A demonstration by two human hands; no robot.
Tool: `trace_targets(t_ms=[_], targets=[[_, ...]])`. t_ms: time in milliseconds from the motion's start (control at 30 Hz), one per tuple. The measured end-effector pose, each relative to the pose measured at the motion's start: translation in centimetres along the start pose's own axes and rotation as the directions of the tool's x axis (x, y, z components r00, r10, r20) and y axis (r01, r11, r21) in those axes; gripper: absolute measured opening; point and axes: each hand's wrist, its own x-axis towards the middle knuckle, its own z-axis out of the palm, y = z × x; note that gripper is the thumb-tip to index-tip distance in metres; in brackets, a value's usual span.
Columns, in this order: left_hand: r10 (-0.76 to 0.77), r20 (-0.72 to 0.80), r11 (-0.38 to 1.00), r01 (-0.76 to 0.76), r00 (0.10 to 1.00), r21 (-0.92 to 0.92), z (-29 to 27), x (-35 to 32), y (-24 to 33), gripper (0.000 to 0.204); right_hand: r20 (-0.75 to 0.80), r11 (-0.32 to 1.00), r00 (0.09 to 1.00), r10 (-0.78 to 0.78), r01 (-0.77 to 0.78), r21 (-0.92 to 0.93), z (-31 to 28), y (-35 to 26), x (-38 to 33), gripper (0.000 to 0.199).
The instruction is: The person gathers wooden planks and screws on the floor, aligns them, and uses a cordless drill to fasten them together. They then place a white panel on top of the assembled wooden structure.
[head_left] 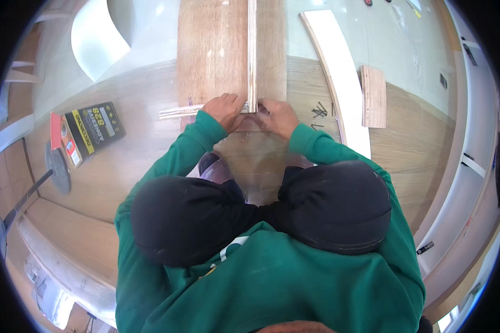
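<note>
A long plywood strip stands on edge along a wide brown wooden board, its near end between my hands. My left hand is closed at the left of that end, over a short layered plywood piece that sticks out to the left. My right hand is at the right of the same end, its fingers bent together close to the wood. Whatever sits between the right fingertips is too small and hidden to name.
Several loose screws lie right of my right hand. Beyond them are a long white-faced board and a small wood block. At left are a black-and-yellow adhesive box, a round grey disc on a rod and a curved white sheet.
</note>
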Motion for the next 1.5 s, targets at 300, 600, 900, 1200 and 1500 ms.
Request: trace_targets(t_ms=[300, 600, 900, 1200, 1500], targets=[[0.002, 0.021, 0.998, 0.000, 1.000, -0.070, -0.7, 0.5, 0.9, 0.038, 0.063, 0.932, 0.985, -0.163, 0.175, -0.316, -0.9, 1.1, 0.0, 0.027], [0.013, -0.034, 1.000, -0.013, 0.999, -0.012, -0.6, 0.6, 1.4, 0.026, 0.042, 0.884, 0.963, -0.266, 0.261, -0.387, 0.0, 1.6, 0.5, 0.027], [0.027, -0.008, 0.999, -0.027, 1.000, -0.044, -1.0, 0.5, 1.5, 0.027, -0.002, 0.867, 0.957, -0.289, 0.261, -0.424, 1.2, 2.7, 0.6, 0.013], [0.046, -0.036, 0.998, -0.047, 0.998, -0.037, -1.3, 1.4, 2.0, 0.027, 0.049, 0.912, 0.973, -0.226, 0.229, -0.340, 1.6, 3.7, 0.8, 0.018], [0.027, 0.012, 0.999, -0.027, 1.000, 0.026, 0.3, 0.8, 1.7, 0.029, 0.670, 0.931, 0.741, 0.053, 0.205, -0.301, -7.8, 3.8, 5.5, 0.035]])
